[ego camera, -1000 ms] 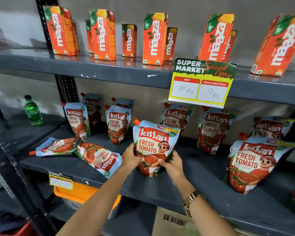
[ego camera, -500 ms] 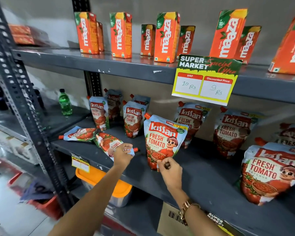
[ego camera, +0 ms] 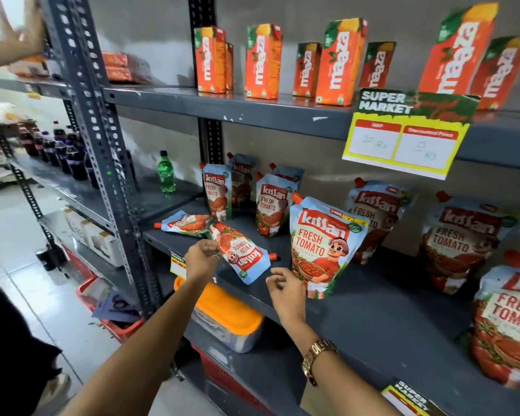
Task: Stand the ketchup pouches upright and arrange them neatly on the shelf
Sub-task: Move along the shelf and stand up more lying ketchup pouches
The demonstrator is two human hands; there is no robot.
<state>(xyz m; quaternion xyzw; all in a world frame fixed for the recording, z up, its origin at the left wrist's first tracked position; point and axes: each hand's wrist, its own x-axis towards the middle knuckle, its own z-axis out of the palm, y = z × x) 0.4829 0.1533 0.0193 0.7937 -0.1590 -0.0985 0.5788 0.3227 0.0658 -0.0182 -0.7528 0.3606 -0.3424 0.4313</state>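
Note:
Blue and red Kissan ketchup pouches sit on the grey middle shelf (ego camera: pixel 373 319). One pouch (ego camera: pixel 242 255) lies flat near the front edge, its spout pointing right. My left hand (ego camera: pixel 200 261) pinches this pouch's bottom end. A second flat pouch (ego camera: pixel 186 224) lies just behind it to the left. A large pouch (ego camera: pixel 324 247) stands upright by itself. My right hand (ego camera: pixel 285 291) hovers just left of its base, fingers apart and holding nothing. More pouches stand at the back (ego camera: pixel 218 192) (ego camera: pixel 272 205) and to the right (ego camera: pixel 463 244).
Maaza juice cartons (ego camera: pixel 263 60) line the upper shelf, where a yellow price sign (ego camera: pixel 403 139) hangs. A green bottle (ego camera: pixel 166 175) stands left of the pouches. An orange-lidded tub (ego camera: pixel 222 313) sits below. A steel upright (ego camera: pixel 102 145) rises at left. Another person's hand (ego camera: pixel 21 31) is at top left.
My right hand let go of the large pouch, which now stands alone. My left hand moved left and took hold of the flat pouch. The view swung to the left.

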